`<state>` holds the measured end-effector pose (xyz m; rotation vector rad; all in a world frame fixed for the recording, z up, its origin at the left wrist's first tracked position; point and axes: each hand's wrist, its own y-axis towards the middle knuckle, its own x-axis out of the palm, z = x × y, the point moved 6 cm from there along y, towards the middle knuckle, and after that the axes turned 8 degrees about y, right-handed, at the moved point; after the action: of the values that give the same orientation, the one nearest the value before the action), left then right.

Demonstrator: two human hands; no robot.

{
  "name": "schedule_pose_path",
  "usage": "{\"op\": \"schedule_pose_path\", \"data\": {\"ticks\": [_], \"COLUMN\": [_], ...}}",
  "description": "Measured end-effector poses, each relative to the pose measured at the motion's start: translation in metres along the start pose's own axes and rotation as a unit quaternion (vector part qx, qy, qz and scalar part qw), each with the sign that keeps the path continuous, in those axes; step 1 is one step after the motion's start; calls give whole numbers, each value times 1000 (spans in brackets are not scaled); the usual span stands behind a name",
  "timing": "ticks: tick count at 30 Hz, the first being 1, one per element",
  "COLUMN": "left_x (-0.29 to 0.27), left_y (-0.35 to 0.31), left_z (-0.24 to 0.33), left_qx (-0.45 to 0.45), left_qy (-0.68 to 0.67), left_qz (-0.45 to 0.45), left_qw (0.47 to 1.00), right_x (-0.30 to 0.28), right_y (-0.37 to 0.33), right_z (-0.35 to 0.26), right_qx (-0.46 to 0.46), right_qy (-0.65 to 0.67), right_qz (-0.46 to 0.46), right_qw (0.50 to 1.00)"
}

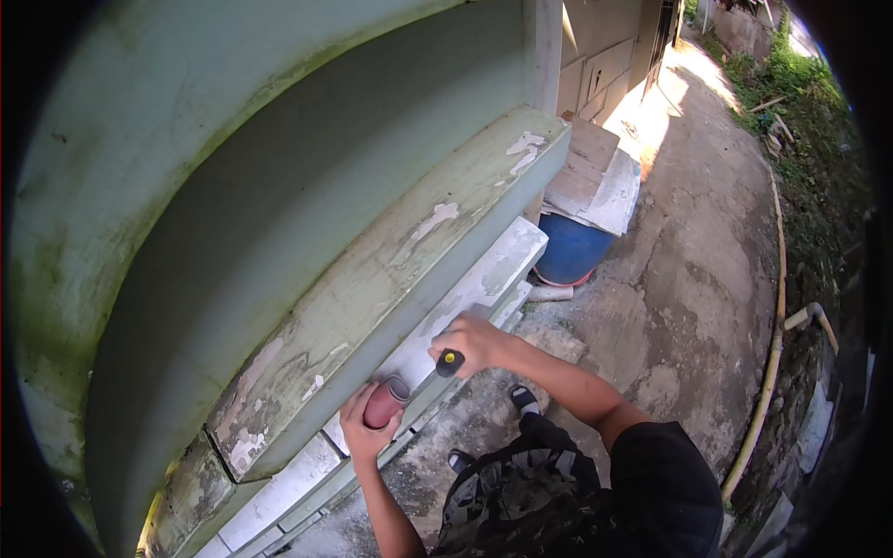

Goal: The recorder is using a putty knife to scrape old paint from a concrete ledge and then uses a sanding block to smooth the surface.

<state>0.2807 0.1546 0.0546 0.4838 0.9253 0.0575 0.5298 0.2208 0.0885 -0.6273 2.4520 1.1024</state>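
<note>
My left hand (pixel 357 426) is wrapped round a reddish-brown hollow roll (pixel 382 406) that looks like sandpaper, its dark open end facing up. It rests on or just over the lower whitish ledge (pixel 493 263) of a pale green wall. Farther along that ledge, my right hand (pixel 477 340) grips a scraper by its black handle (pixel 449 364), which has a yellow spot at the end. A greyish part of the tool shows past the fingers against the ledge; its edge is hard to make out.
Above lies a wider green ledge (pixel 372 270) with peeling paint. A blue drum (pixel 569 249) topped with boards (pixel 595 172) stands at its far end. A concrete path (pixel 693 251) runs along the right, bordered by a pipe (pixel 770 372) and plants (pixel 791 107). My feet stand beside the lower steps.
</note>
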Motion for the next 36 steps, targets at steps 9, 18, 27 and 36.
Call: {"op": "schedule_pose_path", "data": {"ticks": [9,18,27,36], "left_x": [0,1,2,4], "left_y": [2,2,0,-1], "left_z": [0,0,-3,-7], "left_qx": [-31,-48,-53,-52], "left_qy": [-6,-5,-9,2], "left_qz": [-9,-12,2,1], "left_qw": [999,999,999,999], "right_x": [-16,-21,-6,1], "right_y": [-3,6,-2,-9], "right_z": [-16,-47,-26,-24], "right_qx": [-9,-95,-43,-91], "right_qy": [22,91,89,96], "right_qz": [-18,-53,-82,-72], "right_qw": [1000,990,992,989]}}
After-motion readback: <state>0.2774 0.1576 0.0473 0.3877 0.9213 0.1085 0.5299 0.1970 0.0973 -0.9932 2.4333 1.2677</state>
